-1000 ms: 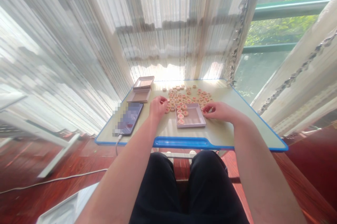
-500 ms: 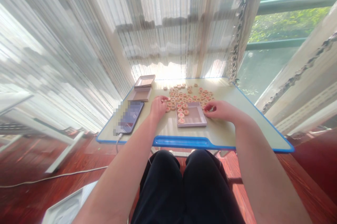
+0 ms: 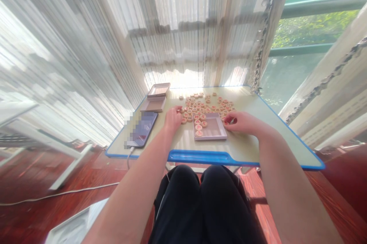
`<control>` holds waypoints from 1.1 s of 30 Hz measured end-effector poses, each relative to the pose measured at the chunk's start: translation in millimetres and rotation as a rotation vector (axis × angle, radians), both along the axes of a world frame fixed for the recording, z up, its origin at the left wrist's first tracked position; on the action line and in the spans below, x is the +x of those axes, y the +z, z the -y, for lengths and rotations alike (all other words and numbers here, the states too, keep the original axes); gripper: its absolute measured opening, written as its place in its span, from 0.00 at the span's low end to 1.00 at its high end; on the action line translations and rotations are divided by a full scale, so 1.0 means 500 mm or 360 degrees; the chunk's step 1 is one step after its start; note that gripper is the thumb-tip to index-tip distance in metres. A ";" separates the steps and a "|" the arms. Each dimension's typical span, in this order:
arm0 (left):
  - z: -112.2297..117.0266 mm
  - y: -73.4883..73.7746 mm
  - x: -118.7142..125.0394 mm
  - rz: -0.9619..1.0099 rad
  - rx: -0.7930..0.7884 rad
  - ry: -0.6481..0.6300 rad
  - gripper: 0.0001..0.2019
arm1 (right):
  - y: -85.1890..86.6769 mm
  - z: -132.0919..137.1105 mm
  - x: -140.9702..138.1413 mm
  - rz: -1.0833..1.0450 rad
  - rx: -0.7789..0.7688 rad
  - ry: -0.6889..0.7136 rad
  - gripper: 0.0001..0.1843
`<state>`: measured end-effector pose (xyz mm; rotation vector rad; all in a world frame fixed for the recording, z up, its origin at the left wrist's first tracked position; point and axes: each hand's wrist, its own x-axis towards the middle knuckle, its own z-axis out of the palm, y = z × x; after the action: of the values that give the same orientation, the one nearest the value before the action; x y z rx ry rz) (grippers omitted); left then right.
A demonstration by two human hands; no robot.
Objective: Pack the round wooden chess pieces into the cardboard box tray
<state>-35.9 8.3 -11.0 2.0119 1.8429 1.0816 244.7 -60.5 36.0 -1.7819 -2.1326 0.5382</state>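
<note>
A shallow, pale-walled box [image 3: 212, 138] lies before me, with several round wooden xiangqi pieces [image 3: 198, 127] in red characters along its left side. Beyond it spreads a loose crowd of more pieces [image 3: 197, 104]. My left hand [image 3: 172, 119] rests at the left fringe of this crowd, fingers bent and closed on a xiangqi piece [image 3: 181, 110] at the tips. Just outside the box's right wall, my right hand [image 3: 241, 122] pinches a xiangqi piece [image 3: 226, 123] between thumb and fingers, which partly cover it.
Two more shallow box parts [image 3: 154, 104] sit at the table's far left corner. A phone [image 3: 143, 131] with a charging cable [image 3: 129, 156] lies at the left. The table [image 3: 266, 140] has a blue rim and a front groove [image 3: 200, 156]. Sheer curtains hang behind.
The whole view has shifted slightly. My left fingertips have drawn in a little at the piece; my right hand stays by the box's right wall. The pieces in the box look the same.
</note>
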 end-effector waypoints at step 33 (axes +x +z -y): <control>0.021 0.007 0.011 -0.0160 0.0033 -0.0045 0.10 | -0.017 -0.028 -0.012 0.0096 0.0224 -0.0223 0.15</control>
<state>-30.2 -2.0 -7.3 2.1346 1.8520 1.0135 238.8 -46.6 27.6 -1.8718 -2.0101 0.2953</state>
